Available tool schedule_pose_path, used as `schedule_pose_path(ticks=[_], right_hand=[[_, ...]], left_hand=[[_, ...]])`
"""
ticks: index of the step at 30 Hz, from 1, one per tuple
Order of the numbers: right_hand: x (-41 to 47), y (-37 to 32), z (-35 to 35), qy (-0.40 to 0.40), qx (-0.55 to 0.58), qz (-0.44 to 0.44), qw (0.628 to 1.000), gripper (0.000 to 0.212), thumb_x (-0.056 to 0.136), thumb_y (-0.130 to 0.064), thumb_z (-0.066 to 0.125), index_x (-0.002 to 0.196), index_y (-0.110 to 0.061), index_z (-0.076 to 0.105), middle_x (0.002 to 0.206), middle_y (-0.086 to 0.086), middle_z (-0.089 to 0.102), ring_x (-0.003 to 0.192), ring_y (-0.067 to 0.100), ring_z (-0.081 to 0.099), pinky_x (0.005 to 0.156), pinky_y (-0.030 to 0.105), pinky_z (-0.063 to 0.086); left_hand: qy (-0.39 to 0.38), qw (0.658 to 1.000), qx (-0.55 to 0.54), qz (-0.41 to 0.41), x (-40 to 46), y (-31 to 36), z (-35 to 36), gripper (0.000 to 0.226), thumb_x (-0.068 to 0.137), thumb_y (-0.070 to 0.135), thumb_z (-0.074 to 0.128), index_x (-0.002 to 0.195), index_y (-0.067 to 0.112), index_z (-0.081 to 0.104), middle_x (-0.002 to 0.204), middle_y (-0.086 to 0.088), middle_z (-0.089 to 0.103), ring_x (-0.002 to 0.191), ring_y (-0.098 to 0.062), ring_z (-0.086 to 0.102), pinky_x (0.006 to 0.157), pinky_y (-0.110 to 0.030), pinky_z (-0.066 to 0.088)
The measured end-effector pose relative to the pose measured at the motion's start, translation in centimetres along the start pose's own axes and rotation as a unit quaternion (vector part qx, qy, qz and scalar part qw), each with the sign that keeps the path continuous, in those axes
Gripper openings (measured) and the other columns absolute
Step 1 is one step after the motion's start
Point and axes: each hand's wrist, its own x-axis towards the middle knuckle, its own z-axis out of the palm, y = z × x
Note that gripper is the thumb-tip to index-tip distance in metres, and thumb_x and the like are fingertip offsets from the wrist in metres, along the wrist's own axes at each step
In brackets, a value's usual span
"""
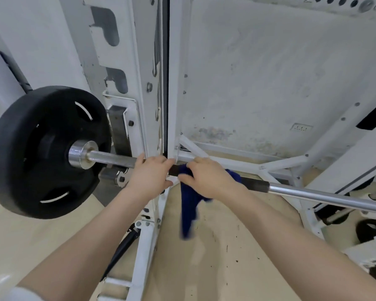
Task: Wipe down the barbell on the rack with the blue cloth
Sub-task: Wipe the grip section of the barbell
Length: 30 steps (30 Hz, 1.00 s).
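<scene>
Both hands grip the barbell (313, 193): left hand (150, 174) bare, right hand (206, 177) over the blue cloth (188, 205).

Both forearms stretched forward, left hand (149, 173) curled in a grip, right hand (206, 178) apparently clutching too

Plate (41, 148) on barbell (326, 195) left end; cloth (188, 203) draped over bar, right of upright (148, 118).

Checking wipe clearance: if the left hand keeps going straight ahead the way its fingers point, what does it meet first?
Probably the white rack upright: the left hand grips the barbell just before it; depth unclear.
</scene>
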Motion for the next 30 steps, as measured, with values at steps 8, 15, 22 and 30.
schedule_pose_path(ticks=[8,15,22,30], right_hand=[[0.4,0.2,5.7,0.069,-0.187,0.115,0.973,0.071,0.072,-0.059,0.067,0.120,-0.009,0.055,0.105,0.015,0.062,0.094,0.033,0.059,0.088,0.042,0.045],[5.0,2.8,1.0,-0.148,0.050,-0.039,0.987,0.049,0.092,-0.057,0.038,0.105,-0.011,0.050,0.097,0.004,0.062,0.089,0.025,0.060,0.079,0.037,0.048],[8.1,0.8,1.1,-0.182,0.151,-0.040,0.971,0.049,0.089,-0.062,0.041,0.095,-0.015,0.055,0.088,0.002,0.059,0.083,0.020,0.057,0.072,0.033,0.043],[5.7,1.1,2.5,-0.083,-0.018,0.012,0.996,0.048,0.077,-0.043,0.064,0.112,-0.014,0.049,0.090,-0.002,0.062,0.074,0.019,0.058,0.060,0.028,0.045]], left_hand=[[0.067,0.995,0.037,-0.071,0.6,-2.2,1.5,0.035,0.088,0.018,0.056,0.122,0.017,0.049,0.117,-0.002,0.059,0.112,-0.023,0.051,0.097,-0.033,0.035],[0.103,0.994,-0.002,-0.030,0.7,-3.2,1.9,0.021,0.058,0.007,0.082,0.070,0.008,0.065,0.062,-0.007,0.064,0.060,-0.029,0.060,0.061,-0.036,0.047],[0.103,0.994,0.000,-0.031,0.9,-3.3,2.0,0.020,0.059,0.008,0.079,0.064,0.014,0.061,0.056,0.000,0.059,0.055,-0.024,0.057,0.057,-0.029,0.043],[0.092,0.995,-0.012,-0.027,1.2,-4.0,1.2,0.014,0.070,0.020,0.076,0.078,0.018,0.065,0.069,0.002,0.065,0.065,-0.023,0.061,0.061,-0.028,0.041]])
